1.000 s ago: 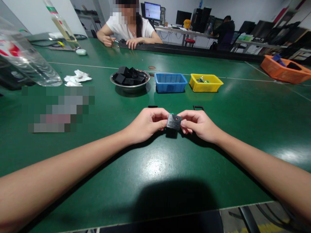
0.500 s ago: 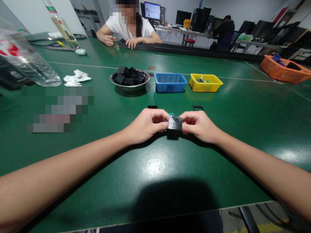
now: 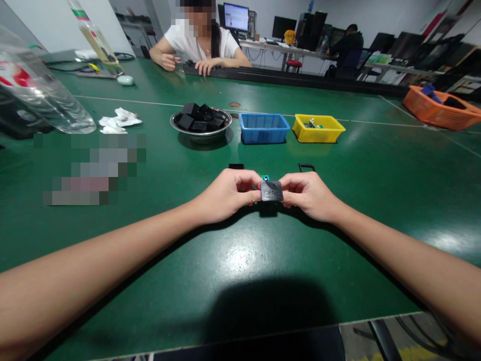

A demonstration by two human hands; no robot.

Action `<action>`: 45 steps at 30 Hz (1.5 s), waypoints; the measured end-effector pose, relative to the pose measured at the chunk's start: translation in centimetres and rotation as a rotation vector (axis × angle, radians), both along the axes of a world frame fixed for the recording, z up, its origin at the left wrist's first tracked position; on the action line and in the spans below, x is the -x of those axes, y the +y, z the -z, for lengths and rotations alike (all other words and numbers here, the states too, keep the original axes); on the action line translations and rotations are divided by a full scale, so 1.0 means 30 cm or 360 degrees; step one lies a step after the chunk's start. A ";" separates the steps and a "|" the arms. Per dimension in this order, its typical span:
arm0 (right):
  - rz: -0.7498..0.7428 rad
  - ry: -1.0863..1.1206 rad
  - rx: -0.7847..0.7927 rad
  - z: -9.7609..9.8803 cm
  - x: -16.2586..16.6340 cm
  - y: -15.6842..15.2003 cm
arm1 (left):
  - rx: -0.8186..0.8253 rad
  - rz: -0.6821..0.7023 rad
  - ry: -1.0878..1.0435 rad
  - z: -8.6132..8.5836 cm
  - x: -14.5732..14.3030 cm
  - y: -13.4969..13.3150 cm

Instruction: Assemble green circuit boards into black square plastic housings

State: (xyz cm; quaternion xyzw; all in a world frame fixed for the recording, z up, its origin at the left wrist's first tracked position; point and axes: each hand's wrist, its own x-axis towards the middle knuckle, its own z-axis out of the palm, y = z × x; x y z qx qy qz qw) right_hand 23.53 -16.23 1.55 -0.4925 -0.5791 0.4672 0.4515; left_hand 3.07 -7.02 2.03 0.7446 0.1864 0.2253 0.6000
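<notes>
Between my two hands is a small black plastic cover (image 3: 271, 191) with raised lettering and a small hole near its top edge. My left hand (image 3: 225, 195) is closed, thumb and forefinger pinching at the cover's left edge. My right hand (image 3: 308, 195) pinches its right edge in the same way. Just behind the cover peeks a green circuit board (image 3: 265, 178); most of it is hidden, and which fingers bear on it I cannot tell. Beyond my left hand lies a black piece (image 3: 236, 166), and beyond my right hand a thin black frame (image 3: 307, 167).
Across the green table (image 3: 158, 281) stand a metal bowl (image 3: 203, 133) of black boxes, a blue bin (image 3: 264, 131) and a yellow bin (image 3: 318, 133) with circuit boards. An orange basket (image 3: 438, 111) is far right. Left are bottles (image 3: 56, 95) and crumpled tissue (image 3: 120, 119). A person sits opposite.
The black cover has tilted and shifted very slightly to the right between my fingers. Both hands stay almost in the same place.
</notes>
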 end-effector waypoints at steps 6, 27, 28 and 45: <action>-0.0006 -0.0034 -0.0004 0.000 0.000 0.000 | 0.0008 0.0046 0.0007 0.004 0.002 0.002; 0.0118 -0.0082 -0.0093 -0.012 0.007 -0.004 | 0.0038 -0.0043 0.0058 -0.007 0.005 -0.001; 0.0121 -0.0067 -0.0100 -0.011 0.008 -0.003 | 0.0046 -0.0055 0.0064 -0.003 0.006 0.001; 0.0130 -0.0024 -0.0067 -0.004 0.011 -0.001 | -0.0020 0.0062 0.0073 -0.009 0.006 0.003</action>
